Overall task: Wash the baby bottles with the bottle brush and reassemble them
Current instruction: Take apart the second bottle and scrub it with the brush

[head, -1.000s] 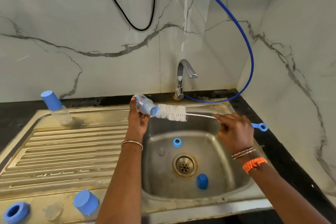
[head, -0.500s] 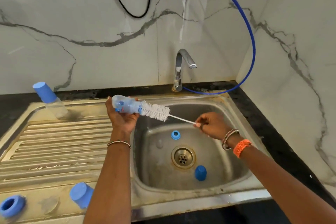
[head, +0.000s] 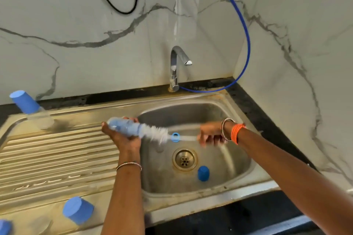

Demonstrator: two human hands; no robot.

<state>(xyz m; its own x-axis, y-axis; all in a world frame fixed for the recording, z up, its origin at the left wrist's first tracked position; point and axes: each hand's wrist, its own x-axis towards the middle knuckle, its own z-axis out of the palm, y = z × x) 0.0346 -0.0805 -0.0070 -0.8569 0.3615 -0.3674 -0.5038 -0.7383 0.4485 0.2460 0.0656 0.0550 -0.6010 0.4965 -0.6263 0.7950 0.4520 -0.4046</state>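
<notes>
Stainless sink (head: 219,199) under marble wall. I note my left hand (head: 122,135) gripping the baby bottle (head: 125,127) sideways over the basin's left rim; my right hand (head: 211,135) clasps the bottle brush (head: 154,132) handle, bristles at the bottle mouth. Blue ring (head: 175,137) and cap (head: 203,173) lie in the basin beside the drain (head: 184,159).

No text, label, brand, number or sign can be read anywhere in this view; the clear plastic baby bottle (head: 124,127) held over the steel sink (head: 246,175) is blurred, so any print on its wall cannot be made out; the blue plastic caps (head: 78,212) and the chrome tap (head: 176,66) carry no readable marks.
</notes>
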